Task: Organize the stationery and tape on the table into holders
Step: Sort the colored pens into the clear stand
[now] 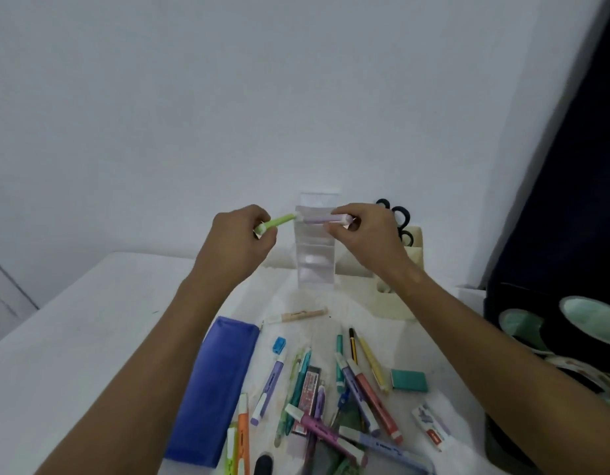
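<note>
- White table [91, 337] against a pale wall [228, 97].
- Left hand [238, 241] grips a green highlighter [276, 222]; right hand [368, 234] grips a lilac highlighter [326, 219], above the clear holder [315, 265].
- Loose pens [331, 389] and a blue case [218, 392] lie nearer.

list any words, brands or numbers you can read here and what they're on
None can be read.
Lead case: red print, too blurred.
Blue marker: dark lettering on the barrel, too small.
White eraser: a picture and a red patch on the sleeve, no legible text.
Green marker in the left hand and purple marker in the right hand: no print visible.
</note>
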